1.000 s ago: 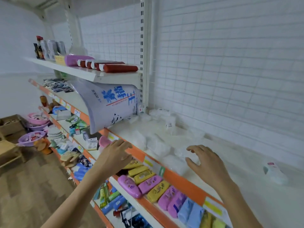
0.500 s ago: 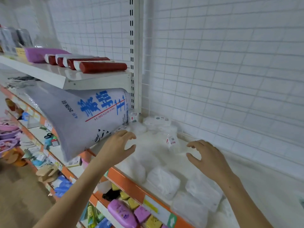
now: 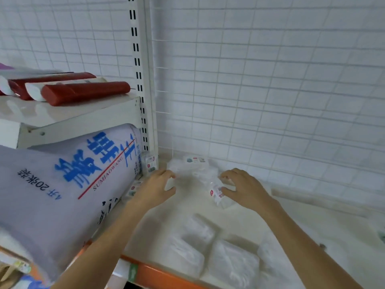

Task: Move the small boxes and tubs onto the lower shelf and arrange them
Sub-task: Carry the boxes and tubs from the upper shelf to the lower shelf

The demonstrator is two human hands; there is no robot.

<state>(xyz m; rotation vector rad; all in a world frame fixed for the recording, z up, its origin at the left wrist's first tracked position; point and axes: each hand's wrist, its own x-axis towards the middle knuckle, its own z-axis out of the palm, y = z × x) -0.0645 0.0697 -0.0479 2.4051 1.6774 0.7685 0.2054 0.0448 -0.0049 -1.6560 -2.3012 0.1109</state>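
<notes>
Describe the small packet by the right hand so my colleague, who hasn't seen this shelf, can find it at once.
Start at the white slotted upright post and drop to the pale shelf below. Both hands reach into that back corner; the packet lies tilted against the thumb of the right hand. Unlike the plain white packs near the front edge, it is small, clear and carries a red-marked label.

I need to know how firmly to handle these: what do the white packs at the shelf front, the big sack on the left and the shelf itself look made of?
White packs: probably clear, glossy plastic film over soft white contents; they look wrinkled and pillowy. Big sack: seemingly matte woven or plastic sacking with printed blue lettering. Shelf: apparently painted metal, smooth and cream.
</notes>
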